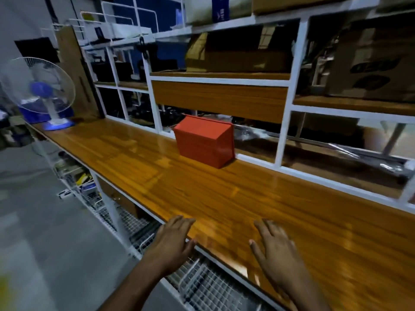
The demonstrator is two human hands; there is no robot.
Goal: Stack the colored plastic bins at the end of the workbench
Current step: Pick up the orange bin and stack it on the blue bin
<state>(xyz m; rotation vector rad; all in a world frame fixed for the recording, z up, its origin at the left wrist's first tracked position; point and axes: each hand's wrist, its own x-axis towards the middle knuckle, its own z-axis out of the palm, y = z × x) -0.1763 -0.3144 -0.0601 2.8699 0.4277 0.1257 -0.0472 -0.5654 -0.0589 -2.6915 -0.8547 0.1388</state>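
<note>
A red plastic bin (205,141) stands upside down on the wooden workbench (139,158), against the white shelf frame at the back. My left hand (174,240) hovers flat over the bench's front edge, fingers apart and holding nothing. My right hand (277,254) is spread over the bench top to the right of it, also with nothing in it. Both hands are well in front of the red bin and apart from it. The picture is blurred by motion. No other colored bin is in view.
A blue and white table fan (45,93) stands at the far left end of the bench. White-framed shelves (286,104) with cardboard boxes (370,66) rise behind the bench. Wire baskets (202,286) hang under its front edge, and grey floor lies to the left.
</note>
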